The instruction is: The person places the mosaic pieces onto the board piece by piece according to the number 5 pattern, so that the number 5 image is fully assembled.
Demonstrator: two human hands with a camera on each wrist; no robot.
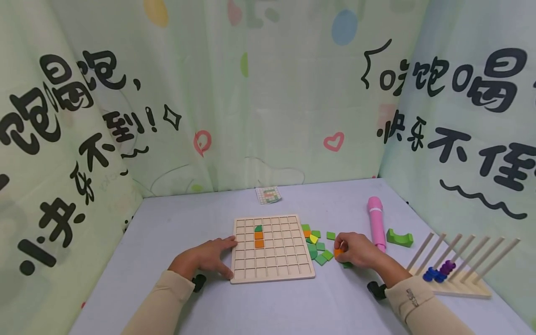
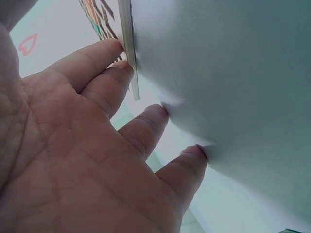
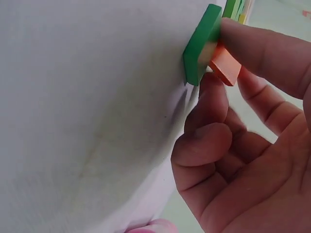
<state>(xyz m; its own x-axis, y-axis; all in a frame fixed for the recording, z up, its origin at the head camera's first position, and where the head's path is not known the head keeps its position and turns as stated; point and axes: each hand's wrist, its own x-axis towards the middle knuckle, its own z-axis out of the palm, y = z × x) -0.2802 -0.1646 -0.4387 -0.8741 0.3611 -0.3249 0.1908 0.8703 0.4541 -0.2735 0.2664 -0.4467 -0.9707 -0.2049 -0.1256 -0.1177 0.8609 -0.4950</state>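
Big black brush-style characters run across the curtain (image 1: pixel 272 93) round me: I can read 饱喝饱 and 快乐不到! on the left, 饱喝 and 快乐不 on the right, with some strokes bent by folds. My right sleeve (image 1: pixel 439 316) carries a small dark mark, too tiny to read.

Now the gridded wooden board (image 1: pixel 284 260), flat on the white table (image 1: pixel 268 309) before me! Three pieces sit in its cells, stacked in one column: a green piece (image 1: pixel 258 228) at the far end, then two orange squares (image 1: pixel 259 244) below it.

My left hand (image 1: pixel 205 257) is spread wide, fingers straight, touching the board's left edge and gripping nothing. And here's my right hand (image 1: pixel 356 251), curled in, thumb and finger pinching an orange tile (image 1: pixel 337 253) low over the table, right of the board, with a green tile (image 3: pixel 201 46) just beside it!

Loose green tiles (image 1: pixel 320 259), mixed with orange and yellow, lie between board and right hand. Beyond the board is a card (image 1: pixel 268 195) printed with a coloured grid. Off to the right stand the pegs of a wooden rack (image 1: pixel 465 291), blue beads (image 1: pixel 435 275) and purple beads (image 1: pixel 447 267) among them; near it, a pink microphone-shaped toy (image 1: pixel 377 225) and a green arched block (image 1: pixel 399 238).
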